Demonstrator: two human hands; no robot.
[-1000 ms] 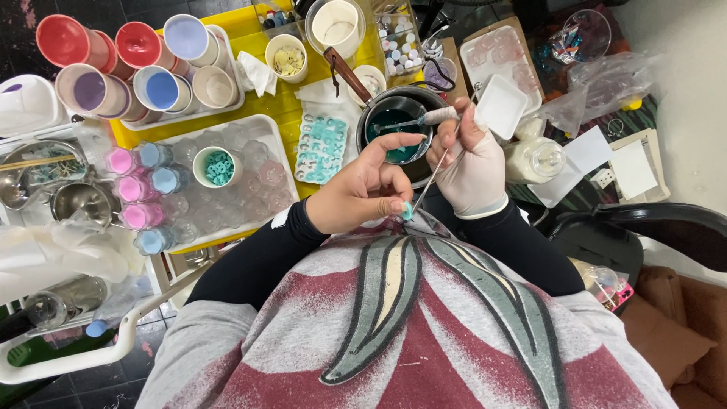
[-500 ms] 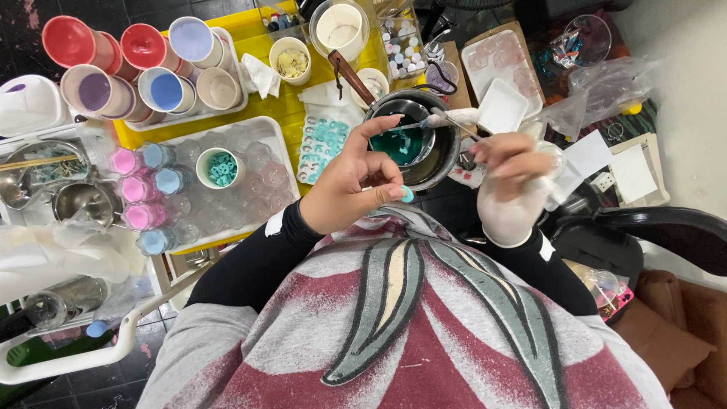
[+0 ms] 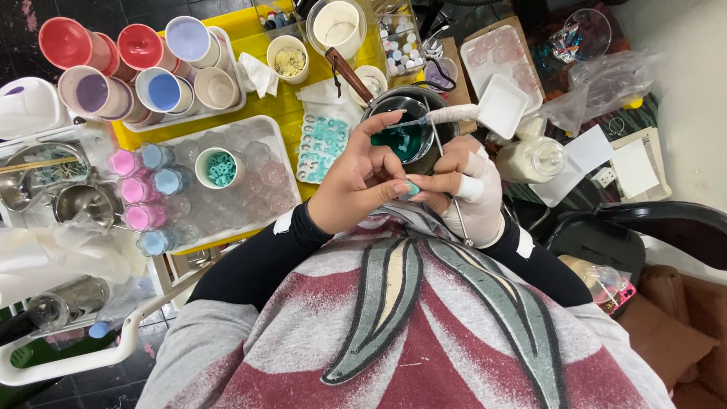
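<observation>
My left hand (image 3: pixel 360 182) pinches a small teal piece (image 3: pixel 410 189) between thumb and fingertips, close to my chest. My right hand (image 3: pixel 466 185), with taped fingers, touches the same piece and grips a thin metal rod (image 3: pixel 447 178). Both hands hover just in front of a dark pot of teal liquid (image 3: pixel 405 136). A teal-studded mould sheet (image 3: pixel 322 144) lies just left of it.
</observation>
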